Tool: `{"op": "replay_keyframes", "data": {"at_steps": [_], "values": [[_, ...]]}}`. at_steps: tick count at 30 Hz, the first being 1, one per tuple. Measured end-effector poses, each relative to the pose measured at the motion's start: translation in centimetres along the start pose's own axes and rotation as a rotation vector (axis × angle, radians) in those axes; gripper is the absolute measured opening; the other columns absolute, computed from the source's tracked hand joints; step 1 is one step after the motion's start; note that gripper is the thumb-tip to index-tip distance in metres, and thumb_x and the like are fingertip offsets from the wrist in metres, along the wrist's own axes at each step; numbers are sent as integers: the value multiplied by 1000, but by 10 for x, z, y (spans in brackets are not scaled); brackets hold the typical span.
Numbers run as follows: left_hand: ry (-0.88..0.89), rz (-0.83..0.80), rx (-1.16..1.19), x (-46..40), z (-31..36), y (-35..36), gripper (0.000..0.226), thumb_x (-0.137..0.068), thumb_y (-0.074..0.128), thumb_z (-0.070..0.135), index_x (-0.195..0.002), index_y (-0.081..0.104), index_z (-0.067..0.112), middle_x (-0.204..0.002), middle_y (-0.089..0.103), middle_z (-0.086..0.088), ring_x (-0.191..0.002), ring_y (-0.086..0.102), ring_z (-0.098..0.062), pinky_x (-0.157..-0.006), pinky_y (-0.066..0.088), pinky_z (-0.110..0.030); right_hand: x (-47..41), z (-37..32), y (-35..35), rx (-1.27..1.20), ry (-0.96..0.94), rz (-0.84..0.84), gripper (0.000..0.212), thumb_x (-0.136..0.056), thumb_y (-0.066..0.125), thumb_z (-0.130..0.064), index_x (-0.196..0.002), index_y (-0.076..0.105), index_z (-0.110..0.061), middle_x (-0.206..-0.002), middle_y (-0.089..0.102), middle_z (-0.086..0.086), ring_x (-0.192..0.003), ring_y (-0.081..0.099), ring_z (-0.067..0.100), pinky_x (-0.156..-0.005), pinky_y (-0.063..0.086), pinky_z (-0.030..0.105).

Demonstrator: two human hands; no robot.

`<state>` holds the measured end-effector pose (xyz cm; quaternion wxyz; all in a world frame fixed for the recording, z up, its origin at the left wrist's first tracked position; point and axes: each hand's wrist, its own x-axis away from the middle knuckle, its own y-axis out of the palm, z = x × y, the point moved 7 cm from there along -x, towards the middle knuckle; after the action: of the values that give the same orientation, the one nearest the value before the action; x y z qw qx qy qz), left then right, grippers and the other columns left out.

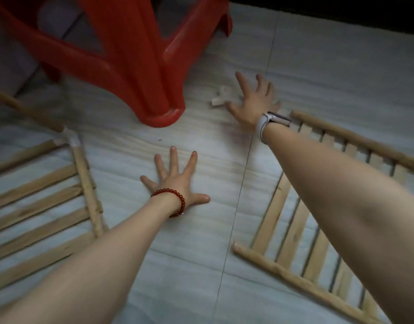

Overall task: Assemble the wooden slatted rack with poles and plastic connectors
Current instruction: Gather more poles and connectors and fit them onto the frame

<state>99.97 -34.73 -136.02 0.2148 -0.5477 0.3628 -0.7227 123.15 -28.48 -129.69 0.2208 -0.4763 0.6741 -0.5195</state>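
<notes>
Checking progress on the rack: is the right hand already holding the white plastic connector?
No. The right hand is spread open just beside the white connector on the floor, fingers not curled round it.

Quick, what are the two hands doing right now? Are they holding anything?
Left hand: open, fingers spread flat on the floor, holding nothing.
Right hand: open, fingers spread, reaching beside the white plastic connector, not gripping it.

A white plastic connector [219, 97] lies on the floor [201, 148] near its far edge. One pale wooden slatted panel [318, 218] lies flat at the right; another [42, 202], at the left, carries a white connector [73, 139] joining poles.
</notes>
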Motion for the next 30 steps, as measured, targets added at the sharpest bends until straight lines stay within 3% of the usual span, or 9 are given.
{"op": "replay_keyframes", "data": {"at_steps": [3,6,9,14,17,21,23,25,30], "values": [[-5,-3,16,-3,-5,7,113,-65,65,70,-134,-24,55,-142,-46,6,-132,-38,-35,-98,-2,-74,-17,-16,21,82,-83,-80,58,-88,44,-57,-141,28,-40,-148,29,8,-135,22,36,-100,30,51],[0,2,21,-5,-8,9,114,-65,65,69,-134,-24,55,-141,-46,6,-131,-39,-35,-98,-3,-74,-13,-27,31,80,-128,0,34,-95,41,-40,-123,48,-22,-128,47,11,-119,35,36,-82,36,41],[-2,1,30,-7,-9,10,114,-64,66,70,-134,-23,56,-142,-45,7,-132,-38,-34,-98,-3,-74,15,-38,44,129,-206,57,20,-95,45,-22,-113,51,-14,-123,50,9,-113,38,35,-78,38,40],[-1,42,55,-2,-10,6,109,-65,65,69,-139,-13,54,-149,-34,9,-137,-30,-30,-102,0,-70,71,-29,56,-50,-228,3,30,-89,55,-7,-118,49,-10,-125,51,6,-114,37,30,-77,44,39],[3,110,110,10,-16,-2,86,-78,63,51,-147,12,40,-157,-11,5,-144,-12,-24,-111,6,-57,112,-15,46,-340,-130,26,24,-89,49,-1,-112,56,-4,-118,56,13,-111,44,32,-85,39,33],[-43,239,809,48,-16,-17,43,-92,54,22,-134,47,14,-141,43,-8,-128,41,-23,-103,32,-31,167,-7,29,-833,73,-18,17,-91,48,1,-105,58,-5,-107,55,12,-86,55,21,-78,54,35],[-70,124,1115,73,-3,-17,36,-97,46,21,-132,47,13,-131,51,-9,-113,52,-24,-93,43,-34,195,-11,23,-1072,151,-104,15,-93,48,0,-104,54,-9,-105,51,7,-82,52,14,-62,58,26],[-60,-65,1308,103,16,-21,30,-100,40,24,-127,47,16,-115,58,-5,-95,59,-22,-76,50,-34,222,-18,8,-1189,170,-137,16,-94,47,-1,-107,53,-9,-105,52,3,-87,55,16,-62,58,24],[105,-275,1256,193,40,-61,21,-93,53,25,-108,66,17,-96,69,-2,-85,65,-16,-61,50,-24,283,-47,-59,-1230,105,-87,21,-94,50,-4,-115,51,-6,-96,55,1,-78,62,10,-61,57,22]]}}
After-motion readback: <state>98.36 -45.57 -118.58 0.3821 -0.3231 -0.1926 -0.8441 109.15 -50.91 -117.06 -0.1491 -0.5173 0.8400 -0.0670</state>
